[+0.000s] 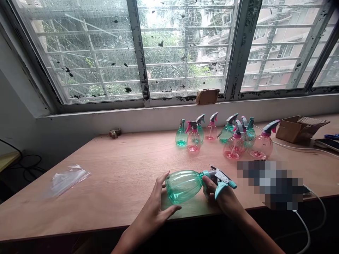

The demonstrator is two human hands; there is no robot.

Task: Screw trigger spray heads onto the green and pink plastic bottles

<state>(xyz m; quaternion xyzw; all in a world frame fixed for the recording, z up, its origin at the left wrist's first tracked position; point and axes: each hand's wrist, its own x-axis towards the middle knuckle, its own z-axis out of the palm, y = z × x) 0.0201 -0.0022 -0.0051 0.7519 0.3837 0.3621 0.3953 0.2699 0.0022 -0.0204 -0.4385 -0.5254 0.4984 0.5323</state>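
Note:
A clear green spray bottle [184,185] lies on its side near the front edge of the wooden table [122,176], its grey and teal trigger head [221,178] pointing right. My left hand [156,210] cups the bottle's base, with spread fingers resting against it. My right hand [215,194] is closed round the bottle's neck just below the trigger head.
Several green and pink spray bottles [233,139] stand in a group at the back right. Further right sit an open cardboard box [296,128] and a phone [327,144]. A clear plastic bag [67,179] lies at the left. A white cable [304,225] hangs off the right front edge.

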